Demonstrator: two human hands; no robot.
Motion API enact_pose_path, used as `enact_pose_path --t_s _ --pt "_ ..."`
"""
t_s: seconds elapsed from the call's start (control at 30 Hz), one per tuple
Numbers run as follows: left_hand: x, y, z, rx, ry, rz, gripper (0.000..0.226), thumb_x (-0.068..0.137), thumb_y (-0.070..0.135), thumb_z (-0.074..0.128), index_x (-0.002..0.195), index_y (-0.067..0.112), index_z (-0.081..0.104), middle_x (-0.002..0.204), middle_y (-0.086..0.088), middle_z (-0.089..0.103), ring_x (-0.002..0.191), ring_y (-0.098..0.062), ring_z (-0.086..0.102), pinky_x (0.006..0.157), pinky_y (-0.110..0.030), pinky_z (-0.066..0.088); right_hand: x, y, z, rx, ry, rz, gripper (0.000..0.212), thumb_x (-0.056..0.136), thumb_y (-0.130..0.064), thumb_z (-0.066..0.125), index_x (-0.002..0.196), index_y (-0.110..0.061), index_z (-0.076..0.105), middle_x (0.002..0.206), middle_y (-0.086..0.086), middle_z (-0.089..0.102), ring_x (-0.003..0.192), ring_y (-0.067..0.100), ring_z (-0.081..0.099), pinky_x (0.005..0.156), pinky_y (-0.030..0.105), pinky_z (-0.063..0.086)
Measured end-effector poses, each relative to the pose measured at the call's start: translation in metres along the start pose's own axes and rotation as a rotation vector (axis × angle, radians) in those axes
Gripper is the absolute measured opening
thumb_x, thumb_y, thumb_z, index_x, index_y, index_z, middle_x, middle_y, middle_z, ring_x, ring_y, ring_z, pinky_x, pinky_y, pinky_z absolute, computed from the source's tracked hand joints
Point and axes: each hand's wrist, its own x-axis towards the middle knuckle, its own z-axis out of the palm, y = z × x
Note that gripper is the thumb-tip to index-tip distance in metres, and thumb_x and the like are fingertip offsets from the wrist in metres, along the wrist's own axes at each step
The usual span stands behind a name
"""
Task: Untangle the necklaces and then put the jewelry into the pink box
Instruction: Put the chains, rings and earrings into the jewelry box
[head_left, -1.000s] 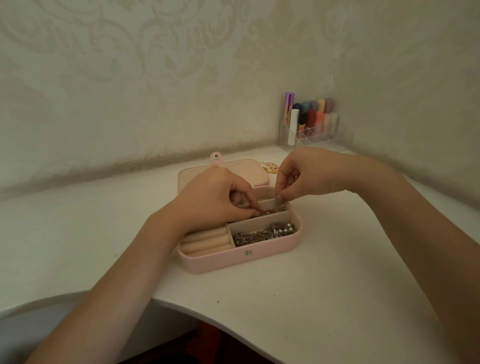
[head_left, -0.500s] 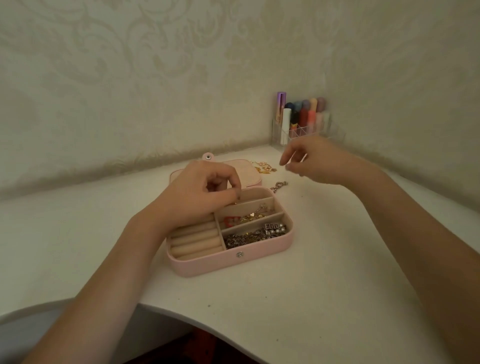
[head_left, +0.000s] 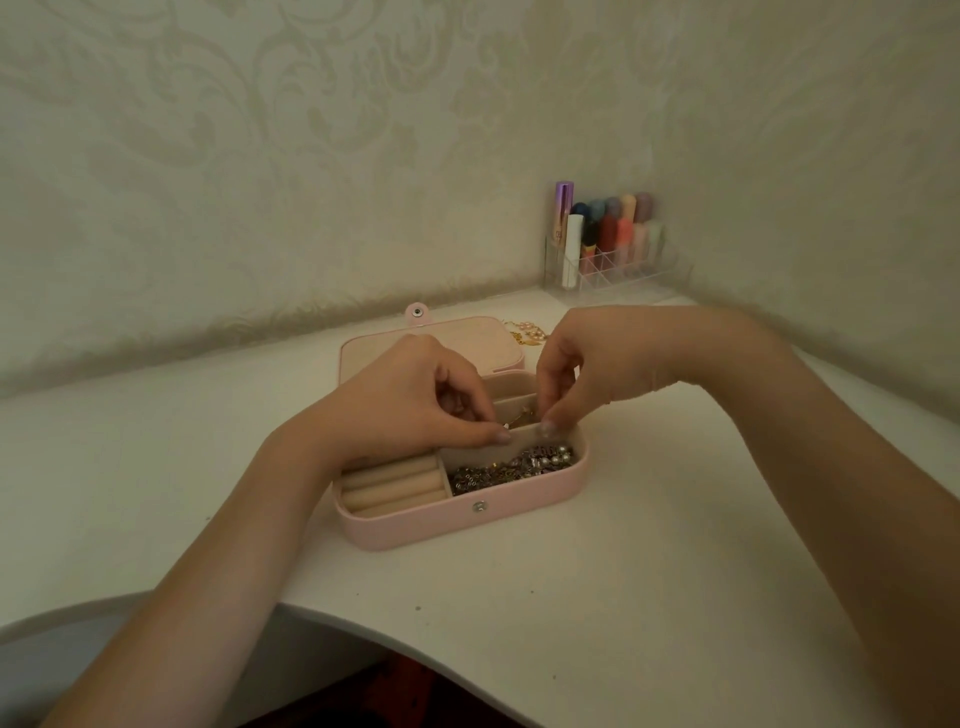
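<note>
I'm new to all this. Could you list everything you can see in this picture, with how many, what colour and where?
pink box: one, pink, open, at the middle of the table
box lid: one, pink, lying open behind the box
ring rolls: a few, beige, front left compartment
silver jewelry: one heap, silvery with pearls, front right compartment
gold chain: one, gold, middle right compartment, between the fingertips
gold and pink jewelry: one small cluster, on the table behind the lid
clear organizer: one, holding several coloured tubes, far corner
table: one, white
left hand: over the box, fingers curled
right hand: over the box, fingertips pinched downward
</note>
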Motion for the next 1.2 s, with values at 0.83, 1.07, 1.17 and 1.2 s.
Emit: enact_pose_path --t_s 0.83,1.07,1.17,1.2 --pt "0.013 -0.029 0.004 0.157 0.157 -0.136 0.042 0.097 0.041 0.044 0.134 0.02 0.05 0.13 0.003 0.056 0.12 -0.01 0.049 0.1 -0.024 0.033 0.044 0.063 0.028 0.248 0.744 0.108 0.026 0.097 -0.011 0.047 0.117 -0.015 0.064 0.119 0.004 0.063 0.098 0.013 0.056 0.084 0.021 0.038" --pt "0.012 -0.04 0.003 0.314 0.061 -0.293 0.06 0.099 0.043 0.03 0.15 0.014 0.02 0.155 -0.009 0.026 0.141 -0.022 0.026 0.112 -0.025 0.016 0.048 0.069 0.032 0.292 0.558 0.077 0.024 0.095 -0.025 0.053 0.109 -0.017 0.071 0.11 -0.007 0.066 0.09 0.003 0.056 0.074 0.016 0.039" --pt "0.007 -0.046 0.0 0.327 0.064 -0.295 0.065 0.095 0.049 0.028 0.149 0.013 0.024 0.153 -0.008 0.03 0.14 -0.021 0.029 0.113 -0.027 0.018 0.036 0.076 0.03 0.353 0.431 0.033 0.01 0.084 -0.029 0.069 0.093 -0.03 0.074 0.099 -0.019 0.064 0.089 -0.005 0.058 0.076 0.012 0.042" --pt "0.006 -0.047 -0.002 0.331 0.061 -0.296 0.065 0.094 0.05 0.028 0.148 0.013 0.025 0.153 -0.008 0.031 0.139 -0.021 0.03 0.113 -0.027 0.018 0.035 0.076 0.031 0.362 0.449 0.016 0.008 0.082 -0.026 0.073 0.088 -0.031 0.074 0.096 -0.019 0.066 0.089 -0.002 0.06 0.077 0.015 0.046"
